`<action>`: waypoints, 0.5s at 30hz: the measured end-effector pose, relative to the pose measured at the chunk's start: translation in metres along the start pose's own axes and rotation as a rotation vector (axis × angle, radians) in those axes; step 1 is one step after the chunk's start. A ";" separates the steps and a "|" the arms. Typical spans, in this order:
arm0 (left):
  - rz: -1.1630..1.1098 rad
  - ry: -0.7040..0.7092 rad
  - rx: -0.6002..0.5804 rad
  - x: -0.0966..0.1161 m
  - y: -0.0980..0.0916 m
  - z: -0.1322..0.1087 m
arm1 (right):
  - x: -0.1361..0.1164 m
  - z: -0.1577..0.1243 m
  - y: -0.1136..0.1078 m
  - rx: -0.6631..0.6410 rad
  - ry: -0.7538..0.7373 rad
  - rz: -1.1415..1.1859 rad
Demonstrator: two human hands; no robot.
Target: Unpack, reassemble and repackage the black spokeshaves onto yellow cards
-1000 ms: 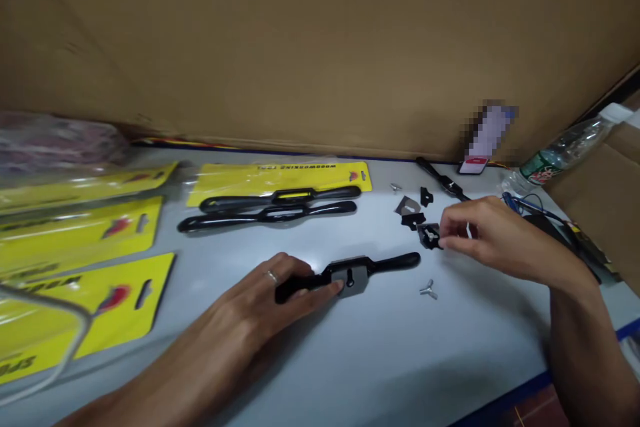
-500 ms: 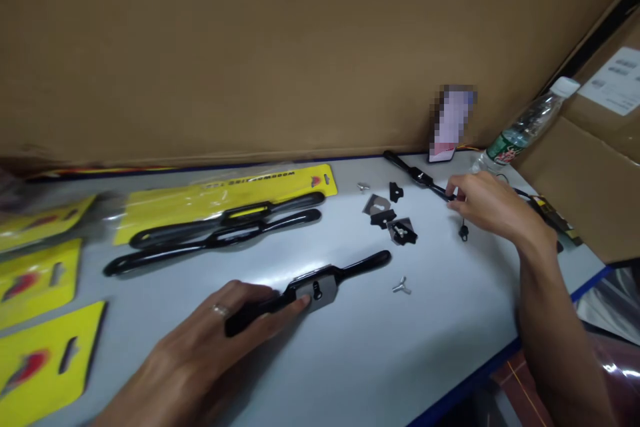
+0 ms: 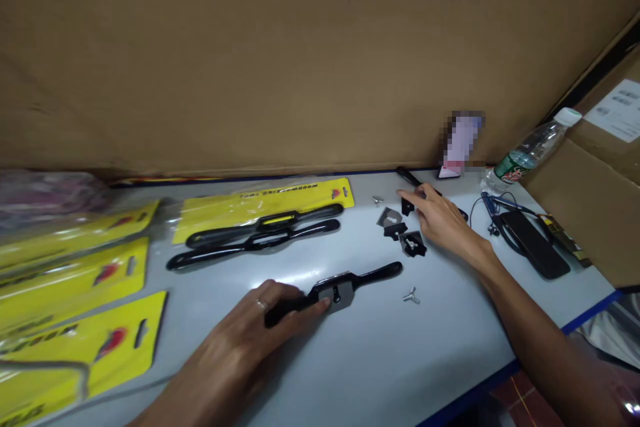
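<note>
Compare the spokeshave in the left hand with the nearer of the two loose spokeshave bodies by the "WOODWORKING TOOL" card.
The held spokeshave has a grey slotted blade at its middle; the loose body shows an open frame there.
The held spokeshave is gripped by the left hand; the loose body lies untouched on the table.
Both are glossy black with two handles.

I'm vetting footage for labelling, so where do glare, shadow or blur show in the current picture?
Head view: glare whitens the table just beyond the left hand; a soft shadow darkens the table's near right part; the wrapped bundle at far left is blurred; the upright screen is pixelated; the nearer wing screw stays readable.
</note>
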State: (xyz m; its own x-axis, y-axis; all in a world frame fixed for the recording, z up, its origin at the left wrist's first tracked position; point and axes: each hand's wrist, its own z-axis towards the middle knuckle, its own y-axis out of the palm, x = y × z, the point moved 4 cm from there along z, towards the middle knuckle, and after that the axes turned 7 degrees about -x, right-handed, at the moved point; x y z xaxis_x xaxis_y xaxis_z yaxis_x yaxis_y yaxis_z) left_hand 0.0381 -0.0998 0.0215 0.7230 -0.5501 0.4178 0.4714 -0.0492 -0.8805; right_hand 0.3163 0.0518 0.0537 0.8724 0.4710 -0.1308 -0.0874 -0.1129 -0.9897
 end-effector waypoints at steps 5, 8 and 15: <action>0.007 -0.007 -0.009 0.000 0.003 0.000 | 0.010 0.009 0.001 -0.050 -0.059 -0.012; -0.005 0.018 -0.033 0.000 0.005 0.001 | 0.021 0.012 0.001 -0.074 -0.045 -0.007; -0.033 0.042 -0.048 0.000 0.004 0.004 | 0.047 0.011 -0.005 -0.084 0.041 0.197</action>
State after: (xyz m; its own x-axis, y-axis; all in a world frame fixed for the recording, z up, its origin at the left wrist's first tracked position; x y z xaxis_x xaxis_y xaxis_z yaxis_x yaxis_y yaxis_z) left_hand 0.0422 -0.0971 0.0188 0.6848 -0.5824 0.4380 0.4692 -0.1075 -0.8765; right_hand 0.3521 0.0843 0.0521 0.8613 0.3967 -0.3175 -0.2197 -0.2725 -0.9367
